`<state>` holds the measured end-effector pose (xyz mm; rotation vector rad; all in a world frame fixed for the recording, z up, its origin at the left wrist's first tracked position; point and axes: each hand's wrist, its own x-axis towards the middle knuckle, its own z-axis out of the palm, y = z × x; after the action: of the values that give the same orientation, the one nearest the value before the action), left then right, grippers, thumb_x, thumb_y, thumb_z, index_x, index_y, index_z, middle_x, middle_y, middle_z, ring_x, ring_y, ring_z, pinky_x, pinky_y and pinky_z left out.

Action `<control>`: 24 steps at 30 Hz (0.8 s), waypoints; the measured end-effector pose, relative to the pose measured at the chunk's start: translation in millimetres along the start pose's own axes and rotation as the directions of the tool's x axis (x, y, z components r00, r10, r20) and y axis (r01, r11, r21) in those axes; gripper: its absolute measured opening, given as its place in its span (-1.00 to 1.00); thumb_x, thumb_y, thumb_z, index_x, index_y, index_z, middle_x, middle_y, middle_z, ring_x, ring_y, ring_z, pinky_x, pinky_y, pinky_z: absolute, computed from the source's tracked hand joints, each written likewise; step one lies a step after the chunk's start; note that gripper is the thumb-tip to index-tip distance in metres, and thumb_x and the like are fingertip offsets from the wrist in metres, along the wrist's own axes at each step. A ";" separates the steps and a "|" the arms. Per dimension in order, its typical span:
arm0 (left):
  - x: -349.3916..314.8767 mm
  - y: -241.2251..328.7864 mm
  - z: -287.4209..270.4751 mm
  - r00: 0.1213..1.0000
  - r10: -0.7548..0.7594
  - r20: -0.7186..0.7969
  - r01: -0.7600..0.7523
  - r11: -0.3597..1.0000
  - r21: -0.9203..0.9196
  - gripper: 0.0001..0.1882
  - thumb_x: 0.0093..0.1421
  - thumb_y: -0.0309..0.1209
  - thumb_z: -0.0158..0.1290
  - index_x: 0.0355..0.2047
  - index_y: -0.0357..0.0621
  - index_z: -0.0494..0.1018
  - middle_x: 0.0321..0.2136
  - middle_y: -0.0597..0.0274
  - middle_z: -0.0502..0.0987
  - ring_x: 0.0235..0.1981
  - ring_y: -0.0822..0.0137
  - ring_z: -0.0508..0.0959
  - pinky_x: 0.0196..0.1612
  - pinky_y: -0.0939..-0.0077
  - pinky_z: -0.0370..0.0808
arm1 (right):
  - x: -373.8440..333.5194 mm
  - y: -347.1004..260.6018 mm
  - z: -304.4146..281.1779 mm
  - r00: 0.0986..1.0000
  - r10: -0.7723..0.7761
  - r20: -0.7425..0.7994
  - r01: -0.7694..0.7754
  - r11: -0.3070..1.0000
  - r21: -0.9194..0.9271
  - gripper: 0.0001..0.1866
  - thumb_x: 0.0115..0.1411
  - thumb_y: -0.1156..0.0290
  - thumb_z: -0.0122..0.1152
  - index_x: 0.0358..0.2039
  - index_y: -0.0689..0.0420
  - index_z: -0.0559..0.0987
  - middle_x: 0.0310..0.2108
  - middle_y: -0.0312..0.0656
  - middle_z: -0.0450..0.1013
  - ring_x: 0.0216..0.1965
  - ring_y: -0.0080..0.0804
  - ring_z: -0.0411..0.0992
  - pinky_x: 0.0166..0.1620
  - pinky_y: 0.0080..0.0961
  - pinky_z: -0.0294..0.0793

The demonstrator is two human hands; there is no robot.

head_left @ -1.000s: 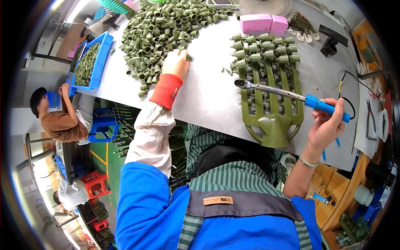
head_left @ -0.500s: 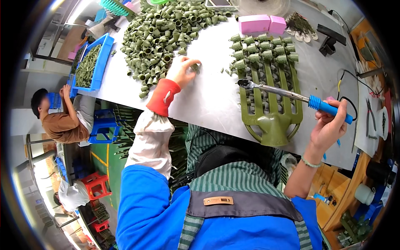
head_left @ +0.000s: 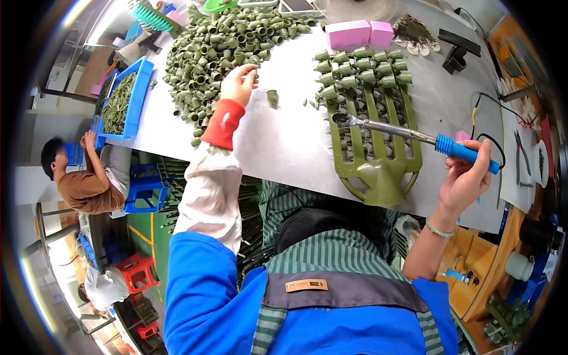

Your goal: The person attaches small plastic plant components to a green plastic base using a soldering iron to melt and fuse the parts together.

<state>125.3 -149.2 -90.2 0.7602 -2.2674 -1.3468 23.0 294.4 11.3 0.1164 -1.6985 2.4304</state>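
My left hand (head_left: 238,86), in a red cuff, is over the right edge of a heap of small green ribbed cups (head_left: 210,56). Its fingers are loosely bent and a little apart, with nothing visible in them. A single cup (head_left: 271,98) lies on the table just right of this hand. My right hand (head_left: 465,171) is closed round the blue handle of a soldering iron (head_left: 408,131). The iron's dark, blunt tip is above the left side of a green slotted plastic frame (head_left: 384,177). Rows of similar cups (head_left: 367,77) sit on the frame's far end.
Pink blocks (head_left: 348,35) and a dirty glove (head_left: 415,34) lie behind the frame. A black stand (head_left: 457,50) is at the far right, near the iron's cable (head_left: 500,102). Pliers (head_left: 520,157) lie further right. A blue tray (head_left: 139,97) is at the left, near a seated person (head_left: 89,183).
My left hand has moved left and slightly away to the heap, leaving a single cup in plain view on the table. My right hand stays nearly still with the iron. The view has shifted slightly.
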 end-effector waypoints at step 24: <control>-52.6 151.2 158.4 0.724 0.564 0.396 -0.688 0.627 0.366 -0.72 0.09 -0.38 0.14 -0.15 -0.08 0.50 -0.34 0.22 0.59 -0.29 0.29 0.57 0.00 0.38 0.32 | 36.6 32.2 -29.5 0.992 -0.081 -0.100 0.087 0.995 0.056 -0.65 0.24 0.26 0.10 -0.54 0.31 0.52 -0.60 -0.15 0.48 -0.74 -0.47 0.42 -0.66 -0.62 0.43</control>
<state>36.3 49.2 -32.0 -0.1427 -2.7304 -0.5360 -17.9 314.9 -22.8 0.0738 -1.5480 2.3855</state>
